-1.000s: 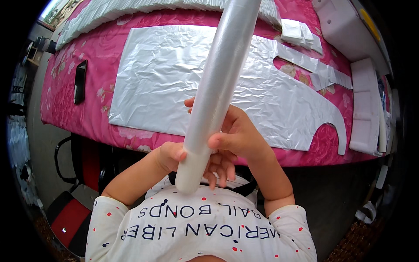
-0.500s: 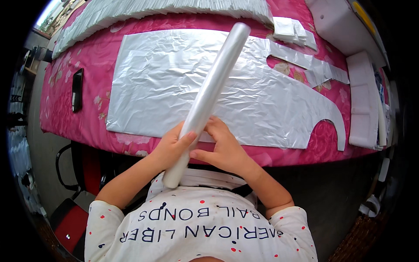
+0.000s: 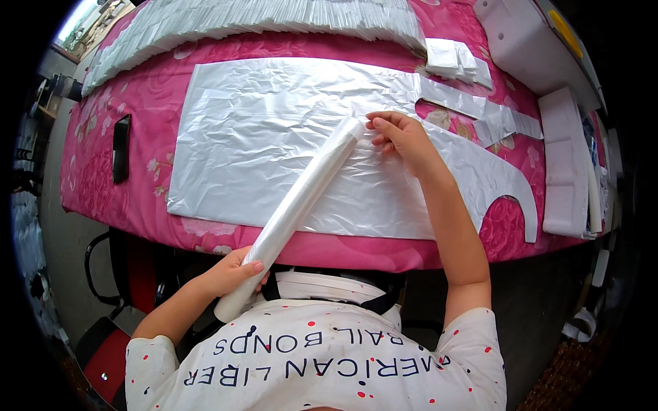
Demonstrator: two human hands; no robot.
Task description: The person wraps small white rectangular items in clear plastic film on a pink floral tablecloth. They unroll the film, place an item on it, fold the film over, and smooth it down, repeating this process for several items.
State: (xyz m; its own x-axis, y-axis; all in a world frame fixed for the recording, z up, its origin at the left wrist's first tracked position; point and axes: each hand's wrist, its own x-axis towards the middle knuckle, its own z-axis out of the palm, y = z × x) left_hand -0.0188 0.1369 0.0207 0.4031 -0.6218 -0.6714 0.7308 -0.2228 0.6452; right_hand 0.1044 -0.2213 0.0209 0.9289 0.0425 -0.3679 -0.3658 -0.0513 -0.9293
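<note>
A long roll of whitish see-through plastic film (image 3: 301,198) slants over the table's near edge, its lower end by my waist. My left hand (image 3: 241,272) is wrapped round the roll near that lower end. At the far end, my right hand (image 3: 401,137) has its fingers bent and its thumb close to them, with the fingertips beside the roll's rim. Whether they pinch a bit of film there cannot be made out. Under the roll lies a flat, wrinkled white plastic apron (image 3: 233,137), its straps and cut-out curves toward the right.
A pink flowered cloth (image 3: 89,157) covers the table. Long rows of folded white packets (image 3: 274,17) line the far side, with a small stack of packets (image 3: 452,58) at the right. A black phone (image 3: 121,147) lies at left, a white foam box (image 3: 565,161) at right.
The roll's far end has come down toward me, and its lower end has shifted left. My right hand has left the roll's middle for its far end; my left hand has slid lower.
</note>
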